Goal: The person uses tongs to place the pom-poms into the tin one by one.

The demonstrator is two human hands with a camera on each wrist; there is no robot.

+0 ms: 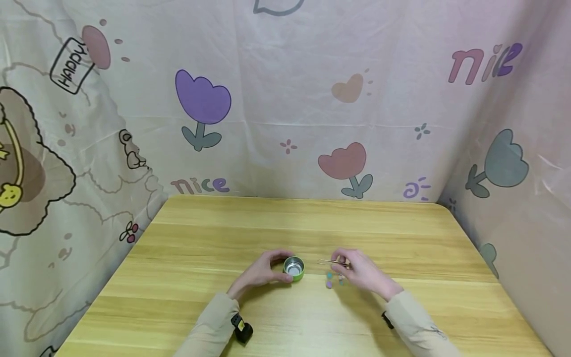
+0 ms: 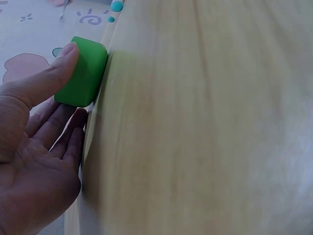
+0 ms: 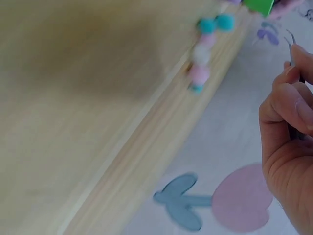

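Observation:
A small round tin [image 1: 296,279], green outside and silvery inside, stands upright on the table. My left hand [image 1: 262,270] holds it from the left, thumb on the near side and fingers on the far side. In the left wrist view the thumb lies against the tin's green wall [image 2: 89,68]. To the right, my right hand [image 1: 360,271] pinches metal tweezers [image 1: 329,261] above the table. Their thin bent tips stand slightly apart in the right wrist view, with nothing between them. Several small pompoms [image 1: 329,284], purple, teal, pink and white, lie below the right hand, which partly hides them.
The wooden table [image 1: 214,233] reaches back to a printed cloth backdrop [image 1: 276,99], which also hangs along both sides. A dark strap with a small black device [image 1: 243,331] sits at the left cuff, and another dark strap [image 1: 387,320] at the right.

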